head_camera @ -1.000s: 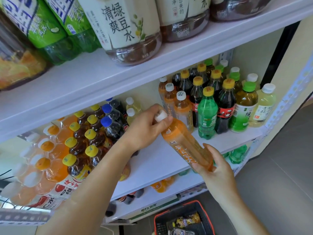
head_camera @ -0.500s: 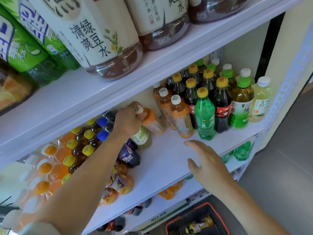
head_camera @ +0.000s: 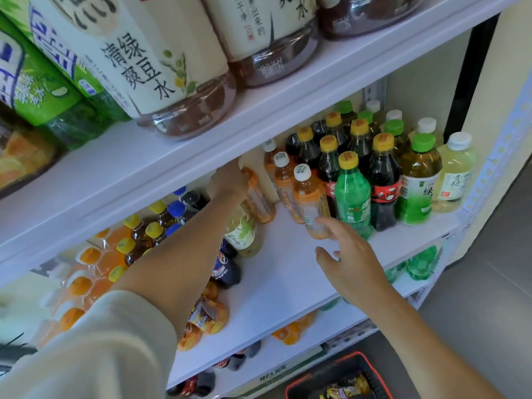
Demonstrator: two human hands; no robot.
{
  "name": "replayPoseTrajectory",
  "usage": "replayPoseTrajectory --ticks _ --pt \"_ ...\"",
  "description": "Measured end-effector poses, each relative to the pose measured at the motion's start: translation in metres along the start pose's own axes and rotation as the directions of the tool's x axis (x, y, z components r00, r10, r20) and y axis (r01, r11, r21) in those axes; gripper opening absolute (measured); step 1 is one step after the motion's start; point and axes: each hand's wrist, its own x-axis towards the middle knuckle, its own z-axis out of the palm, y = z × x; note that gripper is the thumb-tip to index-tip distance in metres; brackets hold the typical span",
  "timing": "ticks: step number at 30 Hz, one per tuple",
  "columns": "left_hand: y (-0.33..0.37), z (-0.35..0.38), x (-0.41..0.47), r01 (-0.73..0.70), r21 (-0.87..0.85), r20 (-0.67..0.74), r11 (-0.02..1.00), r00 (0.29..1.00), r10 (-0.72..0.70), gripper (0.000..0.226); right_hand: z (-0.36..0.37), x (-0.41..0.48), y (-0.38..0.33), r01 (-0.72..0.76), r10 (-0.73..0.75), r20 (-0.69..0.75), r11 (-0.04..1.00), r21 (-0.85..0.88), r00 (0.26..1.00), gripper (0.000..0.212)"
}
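**Middle shelf, orange tea row: one bottle being set in**

Item in hand: a slim clear plastic bottle of orange tea with an orange label [head_camera: 259, 201]. It is tilted, with its base down on the white shelf board [head_camera: 288, 272], far back and just left of the row of three matching white-capped bottles [head_camera: 285, 185].

Left hand [head_camera: 229, 182]: I have its fingers curled over the bottle's neck, gripping from above. The cap is hidden beneath them.

Right hand [head_camera: 352, 262]: it carries nothing. The fingers are spread, with the tips at the foot of the row's front bottle [head_camera: 311, 203]. I cannot tell whether they touch it.

Step, as I judge it: placing, not yet released.

Next move calls for: standing the bottle upright, easing it against the row, and sparing the pale green-labelled bottle [head_camera: 241, 234] under my forearm. I let go only once the base sits flat.
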Motion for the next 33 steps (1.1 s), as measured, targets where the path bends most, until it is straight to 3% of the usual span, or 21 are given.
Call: replayPoseTrajectory --ticks 2,3,5,6,7,9,11,17,21,24,26,29,31,33 --pt "0.005 -0.004 -0.001 0.012 0.042 -0.008 0.999 1.000 -0.012 0.038 -0.005 0.007 0.004 -0.098 0.100 0.002 0.979 0.179 0.995 0.042" --pt "0.008 -0.007 -0.004 0.002 0.047 -0.038 0.999 0.999 -0.001 0.038 -0.009 0.010 0.006 -0.169 0.178 0.008 0.920 0.355 0.984 0.036" --pt "0.023 -0.010 -0.016 -0.127 -0.080 -0.133 0.989 0.984 0.115 0.036 -0.018 0.012 0.011 -0.291 0.358 0.047 0.669 0.684 0.933 0.026" --pt "0.035 -0.010 -0.025 -0.236 -0.160 -0.174 0.958 0.963 0.208 0.037 -0.022 0.013 0.015 -0.318 0.420 0.066 0.565 0.762 0.905 0.022" --pt "0.048 -0.007 -0.033 -0.336 -0.184 -0.176 0.924 0.936 0.305 0.038 -0.025 0.014 0.020 -0.339 0.459 0.084 0.508 0.792 0.884 0.020" --pt "0.073 0.001 -0.046 -0.436 -0.109 -0.039 0.893 0.900 0.434 0.042 -0.027 0.015 0.028 -0.372 0.487 0.127 0.449 0.813 0.864 0.019" --pt "0.085 0.009 -0.054 -0.439 -0.018 0.088 0.898 0.894 0.439 0.040 -0.026 0.017 0.032 -0.390 0.486 0.158 0.423 0.818 0.859 0.018" --pt "0.068 0.002 -0.116 -0.539 0.004 0.009 0.842 0.842 0.539 0.028 -0.019 0.024 0.036 -0.454 0.492 0.245 0.366 0.812 0.835 0.025" --pt "0.056 -0.031 -0.166 -0.471 -0.315 -0.248 0.824 0.879 0.407 0.030 -0.016 0.018 0.040 -0.542 0.500 0.326 0.379 0.750 0.802 0.044" --pt "0.047 -0.061 -0.193 -0.278 -0.660 -0.305 0.698 0.948 0.089 0.026 -0.024 0.000 0.036 -0.704 0.369 0.600 0.358 0.613 0.710 0.064" --pt "0.039 -0.070 -0.200 -0.139 -0.795 -0.220 0.590 0.973 -0.067 0.026 -0.038 -0.016 0.027 -0.779 0.119 0.790 0.308 0.546 0.601 0.066" --pt "0.025 -0.066 -0.203 0.101 -0.950 0.011 0.295 0.957 -0.289 0.029 -0.060 -0.037 0.007 -0.757 -0.151 0.840 0.373 0.536 0.521 0.059" --pt "0.019 -0.060 -0.205 0.224 -0.971 0.184 0.080 0.920 -0.346 0.027 -0.069 -0.044 -0.012 -0.729 -0.151 0.829 0.410 0.549 0.539 0.057" --pt "0.014 -0.054 -0.208 0.316 -0.948 0.312 -0.041 0.891 -0.329 0.024 -0.073 -0.051 -0.028 -0.696 -0.078 0.802 0.452 0.557 0.592 0.051"
